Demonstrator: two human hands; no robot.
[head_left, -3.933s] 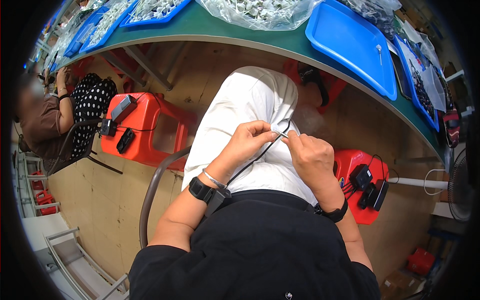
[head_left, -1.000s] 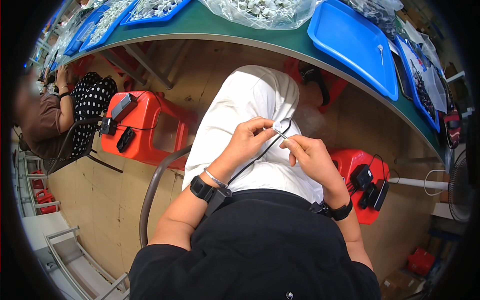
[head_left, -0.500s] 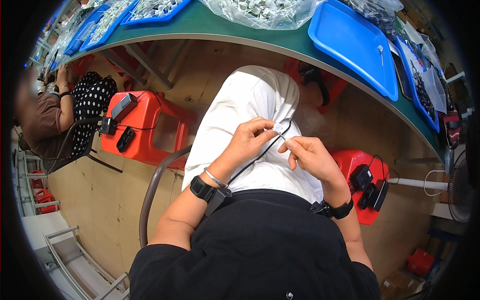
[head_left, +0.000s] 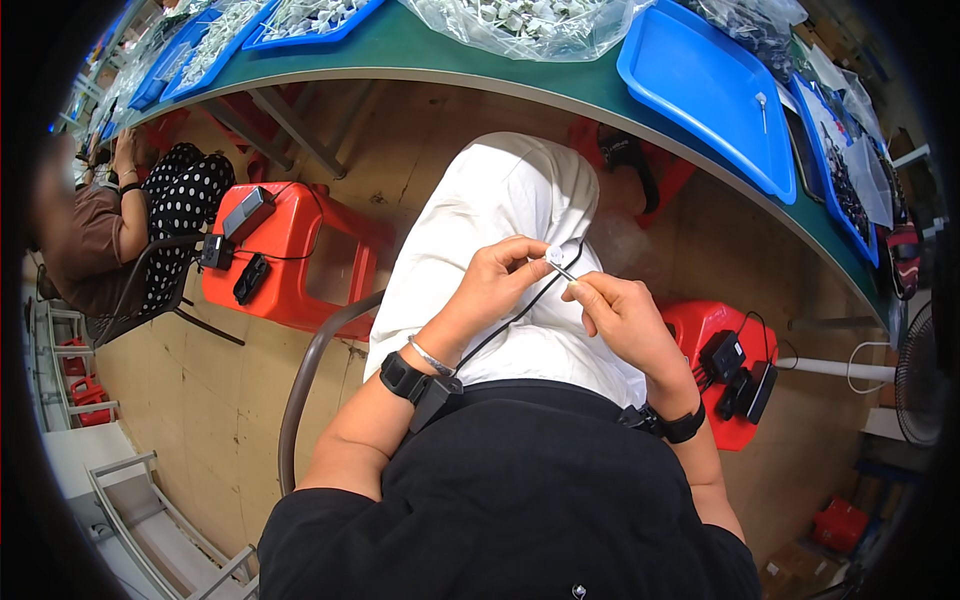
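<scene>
Left hand (head_left: 500,277) pinches a rounded whitish piece (head_left: 555,255), right hand (head_left: 622,312) a slim rod (head_left: 565,272).

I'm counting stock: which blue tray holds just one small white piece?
The large tray right of the bag of white pieces; the other trays hold many pieces.

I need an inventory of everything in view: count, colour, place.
Long table: one, green, ahead
Rectangular trays: at least four, blue, on table
Clear bag: one, holding white parts, on table
Small piece: one, white, centre
Thin metallic rod: one, silver, centre
Thin cable: one, black, centre
Plastic stools: several, red, both sides
Boxy devices: several, black, on stools
Seated person: one, brown top, far left
Fan: one, dark, right edge
Left hand: one, at piece
Right hand: one, on rod
</scene>
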